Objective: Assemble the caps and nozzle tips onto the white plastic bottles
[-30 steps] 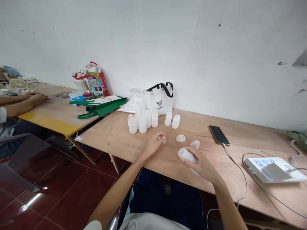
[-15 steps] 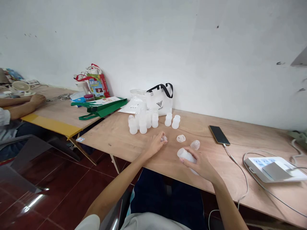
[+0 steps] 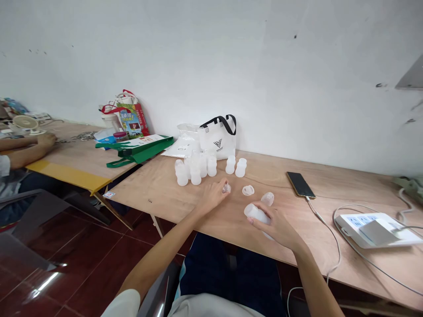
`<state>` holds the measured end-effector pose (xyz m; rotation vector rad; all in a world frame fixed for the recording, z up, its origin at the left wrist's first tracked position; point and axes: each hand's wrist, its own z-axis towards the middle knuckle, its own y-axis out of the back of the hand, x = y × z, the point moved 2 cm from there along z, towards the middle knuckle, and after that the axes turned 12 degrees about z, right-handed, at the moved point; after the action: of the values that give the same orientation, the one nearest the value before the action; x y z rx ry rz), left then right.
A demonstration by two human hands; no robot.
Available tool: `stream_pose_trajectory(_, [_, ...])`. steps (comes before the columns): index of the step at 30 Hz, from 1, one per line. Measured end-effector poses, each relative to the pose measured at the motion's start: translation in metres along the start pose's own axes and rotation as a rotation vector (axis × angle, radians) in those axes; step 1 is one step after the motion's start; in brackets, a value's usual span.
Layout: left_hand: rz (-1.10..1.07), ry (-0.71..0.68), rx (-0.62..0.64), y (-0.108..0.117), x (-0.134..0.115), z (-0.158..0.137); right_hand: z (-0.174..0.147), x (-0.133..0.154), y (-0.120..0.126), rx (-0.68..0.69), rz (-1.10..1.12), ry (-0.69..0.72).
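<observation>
My left hand (image 3: 214,193) is closed, with its fingertips pinching a small clear plastic piece (image 3: 226,188) just over the table. My right hand (image 3: 276,222) wraps around a translucent white plastic bottle (image 3: 254,212), which lies tilted with its base toward the left; its other end is partly hidden by the hand. Beyond that hand lies a clear dome-shaped cap (image 3: 268,199). Between the hands and farther back is a flat, pale ring-like piece (image 3: 248,190). Several similar white bottles (image 3: 195,172) stand grouped at the back left, and two more (image 3: 241,168) stand to their right.
A white bag with black handles (image 3: 217,143) and a plastic packet (image 3: 183,146) sit against the wall. To the right are a phone (image 3: 300,185) on a cable and a power strip (image 3: 376,231). A green bag (image 3: 139,152) and another person's hands (image 3: 46,140) are at left.
The view has shifted slightly. My left hand has turned the small clear piece a little and raised it slightly; my right hand keeps the bottle in nearly the same place.
</observation>
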<state>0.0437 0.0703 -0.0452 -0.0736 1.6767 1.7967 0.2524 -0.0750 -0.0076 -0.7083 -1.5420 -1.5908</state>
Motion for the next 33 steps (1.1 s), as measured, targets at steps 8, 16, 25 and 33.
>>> stream_pose_trajectory(8, [0.14,-0.006,0.025,0.004,-0.006,0.026,-0.002,-0.002,0.01,0.005,0.043,0.016])
stream_pose_trajectory(16, [-0.328,0.028,-0.073,0.023,-0.037,-0.037,-0.01,-0.009,0.041,-0.163,0.136,-0.014])
stream_pose_trajectory(25, [-0.413,-0.357,0.107,-0.031,-0.135,0.014,-0.029,-0.012,0.076,-0.389,0.317,0.023])
stream_pose_trajectory(33, [-0.357,-0.373,0.167,-0.079,-0.139,0.02,-0.037,-0.015,0.087,-0.425,0.286,-0.002])
